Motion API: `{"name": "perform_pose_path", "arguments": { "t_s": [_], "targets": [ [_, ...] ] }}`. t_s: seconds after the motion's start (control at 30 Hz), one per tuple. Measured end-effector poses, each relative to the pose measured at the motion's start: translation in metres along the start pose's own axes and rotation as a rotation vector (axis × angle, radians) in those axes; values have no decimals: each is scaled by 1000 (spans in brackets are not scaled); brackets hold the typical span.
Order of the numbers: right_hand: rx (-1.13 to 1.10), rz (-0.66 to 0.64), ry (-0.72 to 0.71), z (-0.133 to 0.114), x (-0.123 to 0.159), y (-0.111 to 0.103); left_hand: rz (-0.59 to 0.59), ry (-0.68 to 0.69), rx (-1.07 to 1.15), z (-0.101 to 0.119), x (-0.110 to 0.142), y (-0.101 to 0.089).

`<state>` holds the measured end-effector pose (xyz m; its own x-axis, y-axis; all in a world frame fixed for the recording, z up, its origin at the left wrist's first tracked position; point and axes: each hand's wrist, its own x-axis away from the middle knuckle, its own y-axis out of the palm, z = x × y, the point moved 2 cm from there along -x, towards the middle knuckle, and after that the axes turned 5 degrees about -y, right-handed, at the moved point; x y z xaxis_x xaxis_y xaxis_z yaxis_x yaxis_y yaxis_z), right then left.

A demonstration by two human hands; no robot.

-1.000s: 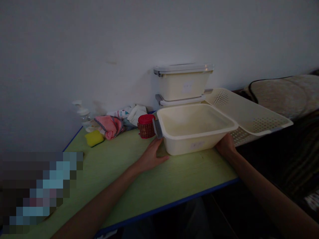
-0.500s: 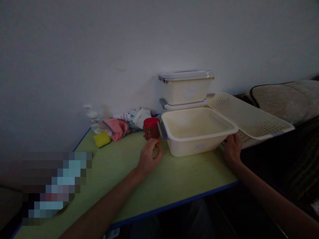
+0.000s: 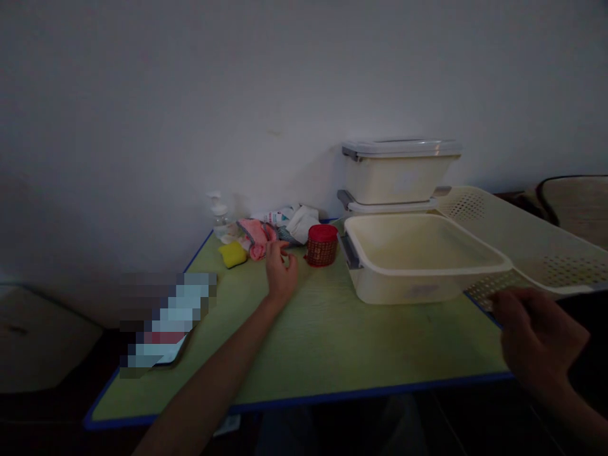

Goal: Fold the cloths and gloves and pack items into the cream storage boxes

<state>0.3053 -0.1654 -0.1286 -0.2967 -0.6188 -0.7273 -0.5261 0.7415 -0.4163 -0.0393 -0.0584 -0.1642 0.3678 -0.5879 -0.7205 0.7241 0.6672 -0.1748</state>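
Note:
My left hand [image 3: 281,272] reaches over the table with fingers apart and nothing in them. Its fingertips are in front of a pink cloth [image 3: 259,239] with a grey edge; whether they touch it I cannot tell. My right hand [image 3: 541,335] is raised at the table's right edge, slightly blurred, its fingers curled together with nothing visible in them. Between the hands stands an open cream plastic bin [image 3: 403,288] with grey side clips. Left of the bin is a round red-topped woven container [image 3: 322,247].
Behind the bin, lidded boxes [image 3: 401,177] are stacked against the wall. A perforated cream basket [image 3: 513,228] lies to the right. A yellow sponge [image 3: 232,254], a pump bottle [image 3: 220,215] and white crumpled material [image 3: 303,223] sit at the back left. A pixelated phone-like device [image 3: 175,323] lies left.
My left hand has moved from beside the bin and woven container towards the pink cloth. My right hand has come away from the bin's right side, towards me. The view has shifted left.

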Motion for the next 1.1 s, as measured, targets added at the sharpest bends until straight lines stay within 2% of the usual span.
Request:
{"name": "perform_pose_path", "arguments": {
  "t_s": [0.07,0.13,0.17,0.23,0.3,0.37,0.43,0.5,0.63,0.8,1.1],
  "targets": [
    [10,-57,-306,-42,7,3,51,-43,-19,-8,-5,-2],
    [-118,-296,-698,-84,17,16,105,-79,-32,-15,-10,-5],
    [-183,-363,-829,-102,21,23,133,-96,-38,-18,-12,-7],
    [-220,-496,-927,-127,28,43,195,-135,-47,-24,-16,-11],
    [-229,-619,-899,-142,31,70,260,-176,-58,-30,-18,-15],
    [-228,-737,-768,-150,33,100,306,-203,-74,-34,-17,-18],
    [-202,-858,-616,-154,33,131,297,-196,-91,-34,-16,-17],
    [-139,-960,-500,-158,33,159,214,-146,-101,-32,-14,-14],
    [-82,-986,-437,-160,34,198,-58,11,-104,-25,-10,-4],
    [-38,-1005,-393,-153,37,216,-266,91,-127,-28,-12,5],
    [-37,-1013,-409,-151,39,213,-425,111,-249,-48,-33,28]
  ]
}}
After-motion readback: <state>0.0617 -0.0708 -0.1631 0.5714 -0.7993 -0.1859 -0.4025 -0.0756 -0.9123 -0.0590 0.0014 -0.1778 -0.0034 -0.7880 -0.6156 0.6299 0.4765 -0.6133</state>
